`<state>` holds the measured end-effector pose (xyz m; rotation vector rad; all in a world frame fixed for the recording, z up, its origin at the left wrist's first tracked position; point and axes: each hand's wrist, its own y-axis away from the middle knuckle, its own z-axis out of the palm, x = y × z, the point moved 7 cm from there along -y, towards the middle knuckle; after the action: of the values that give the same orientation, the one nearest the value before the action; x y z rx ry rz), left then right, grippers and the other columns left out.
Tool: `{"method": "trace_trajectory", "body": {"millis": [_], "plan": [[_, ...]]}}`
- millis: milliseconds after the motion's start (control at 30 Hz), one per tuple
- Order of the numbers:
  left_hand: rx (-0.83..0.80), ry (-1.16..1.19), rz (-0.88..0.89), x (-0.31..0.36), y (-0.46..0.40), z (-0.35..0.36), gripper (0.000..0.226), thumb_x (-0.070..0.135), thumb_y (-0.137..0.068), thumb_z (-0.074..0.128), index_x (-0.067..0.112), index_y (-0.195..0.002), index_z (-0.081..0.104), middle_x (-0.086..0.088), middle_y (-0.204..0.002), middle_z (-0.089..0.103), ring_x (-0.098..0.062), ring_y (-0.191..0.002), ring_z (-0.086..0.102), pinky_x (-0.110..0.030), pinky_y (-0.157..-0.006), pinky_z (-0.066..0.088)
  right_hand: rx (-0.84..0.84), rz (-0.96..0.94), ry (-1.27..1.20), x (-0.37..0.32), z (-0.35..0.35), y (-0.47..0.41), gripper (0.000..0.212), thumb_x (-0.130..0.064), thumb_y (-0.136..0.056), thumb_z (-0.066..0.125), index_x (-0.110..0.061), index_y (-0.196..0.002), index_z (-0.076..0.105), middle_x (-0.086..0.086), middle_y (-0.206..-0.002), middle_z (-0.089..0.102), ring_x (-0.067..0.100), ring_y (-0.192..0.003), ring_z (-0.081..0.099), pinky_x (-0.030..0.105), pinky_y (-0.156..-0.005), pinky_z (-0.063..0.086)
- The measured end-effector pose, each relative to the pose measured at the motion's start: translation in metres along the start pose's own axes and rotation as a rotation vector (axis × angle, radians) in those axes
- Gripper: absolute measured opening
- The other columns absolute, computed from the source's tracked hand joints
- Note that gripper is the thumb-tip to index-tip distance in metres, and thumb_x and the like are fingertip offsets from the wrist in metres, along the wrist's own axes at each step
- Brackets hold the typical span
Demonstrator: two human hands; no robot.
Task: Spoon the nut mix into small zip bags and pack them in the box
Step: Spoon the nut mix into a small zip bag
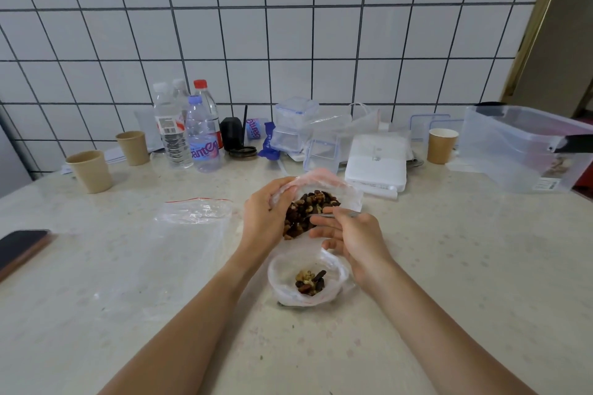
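Observation:
My left hand grips the open edge of a clear bag filled with brown nut mix at the table's middle. Just right of it, my right hand pinches a thin metal spoon whose tip lies at the nuts. Below both hands a small clear bag stands open on the table with a little nut mix in its bottom. An empty zip bag with a red seal lies flat to the left. A large clear plastic box stands at the far right.
Two paper cups and several water bottles line the back left. Small lidded containers, a white pack and another paper cup sit along the back. A dark phone lies at the left edge.

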<state>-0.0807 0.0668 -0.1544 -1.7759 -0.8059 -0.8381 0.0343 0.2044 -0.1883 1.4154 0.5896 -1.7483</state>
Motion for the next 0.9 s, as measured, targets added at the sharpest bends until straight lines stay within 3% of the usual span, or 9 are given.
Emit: {"method": "trace_trajectory", "body": {"millis": [100, 233, 333, 400, 533, 633, 767, 900], "plan": [[0.025, -0.011, -0.003, 0.000, -0.002, -0.003, 0.022, 0.027, -0.103, 0.062, 0.024, -0.121, 0.073, 0.015, -0.101, 0.076, 0.006, -0.093, 0.067, -0.007, -0.077, 0.047, 0.021, -0.013, 0.019, -0.001, -0.002, -0.001, 0.021, -0.012, -0.106, 0.050, 0.002, -0.109, 0.066, 0.015, -0.089, 0.080, 0.026, -0.063, 0.074, 0.027, -0.042, 0.050], [0.064, -0.041, -0.021, -0.002, -0.004, -0.009, 0.025, 0.026, -0.103, 0.062, 0.022, -0.126, 0.071, 0.012, -0.107, 0.074, 0.002, -0.099, 0.066, -0.021, -0.086, 0.052, 0.077, -0.070, 0.076, -0.007, -0.012, -0.004, 0.023, -0.014, -0.106, 0.049, 0.001, -0.104, 0.067, 0.014, -0.081, 0.079, 0.028, -0.059, 0.073, 0.030, -0.040, 0.050], [0.082, -0.085, -0.014, -0.001, -0.005, -0.010, 0.027, 0.029, -0.103, 0.060, 0.022, -0.127, 0.069, 0.015, -0.108, 0.071, 0.010, -0.097, 0.060, -0.014, -0.082, 0.047, 0.090, -0.086, 0.069, -0.010, -0.016, -0.006, 0.025, -0.015, -0.106, 0.049, 0.001, -0.102, 0.068, 0.014, -0.080, 0.079, 0.028, -0.058, 0.072, 0.029, -0.039, 0.048], [0.067, -0.119, -0.018, 0.000, -0.007, -0.010, 0.031, 0.032, -0.102, 0.060, 0.023, -0.131, 0.067, 0.014, -0.114, 0.069, 0.007, -0.098, 0.060, -0.016, -0.087, 0.048, 0.086, -0.091, 0.044, -0.012, -0.017, -0.006, 0.026, -0.015, -0.106, 0.049, 0.002, -0.102, 0.068, 0.015, -0.081, 0.079, 0.028, -0.058, 0.072, 0.029, -0.038, 0.048], [-0.066, -0.237, -0.009, 0.001, -0.011, -0.009, 0.046, 0.037, -0.099, 0.065, 0.023, -0.142, 0.057, 0.008, -0.138, 0.062, -0.010, -0.124, 0.057, -0.027, -0.101, 0.044, 0.067, -0.115, -0.019, -0.020, -0.016, -0.001, 0.026, -0.014, -0.105, 0.050, 0.002, -0.103, 0.069, 0.016, -0.085, 0.079, 0.027, -0.059, 0.072, 0.028, -0.039, 0.049], [-0.076, -0.257, 0.011, 0.006, -0.011, -0.022, 0.044, 0.040, -0.097, 0.067, 0.028, -0.138, 0.058, 0.007, -0.141, 0.059, -0.010, -0.127, 0.054, -0.031, -0.104, 0.043, 0.060, -0.122, -0.040, -0.028, -0.020, 0.006, 0.025, -0.015, -0.105, 0.052, 0.002, -0.101, 0.069, 0.017, -0.085, 0.079, 0.026, -0.059, 0.073, 0.028, -0.039, 0.051], [-0.015, -0.320, 0.027, 0.013, 0.001, -0.047, 0.033, 0.041, -0.097, 0.067, 0.033, -0.128, 0.062, 0.011, -0.133, 0.060, -0.004, -0.114, 0.052, -0.031, -0.099, 0.049, 0.032, -0.136, -0.037, -0.045, -0.025, 0.020, 0.023, -0.015, -0.105, 0.052, 0.001, -0.101, 0.069, 0.018, -0.086, 0.079, 0.026, -0.061, 0.074, 0.027, -0.040, 0.051], [-0.095, -0.308, 0.006, 0.021, 0.030, -0.059, 0.011, 0.045, -0.098, 0.063, 0.038, -0.106, 0.063, 0.017, -0.105, 0.068, 0.004, -0.087, 0.065, -0.012, -0.068, 0.045, -0.025, -0.172, -0.017, -0.058, -0.031, 0.047, 0.025, -0.015, -0.105, 0.051, 0.002, -0.100, 0.068, 0.021, -0.088, 0.078, 0.027, -0.061, 0.072, 0.028, -0.039, 0.048]]}}
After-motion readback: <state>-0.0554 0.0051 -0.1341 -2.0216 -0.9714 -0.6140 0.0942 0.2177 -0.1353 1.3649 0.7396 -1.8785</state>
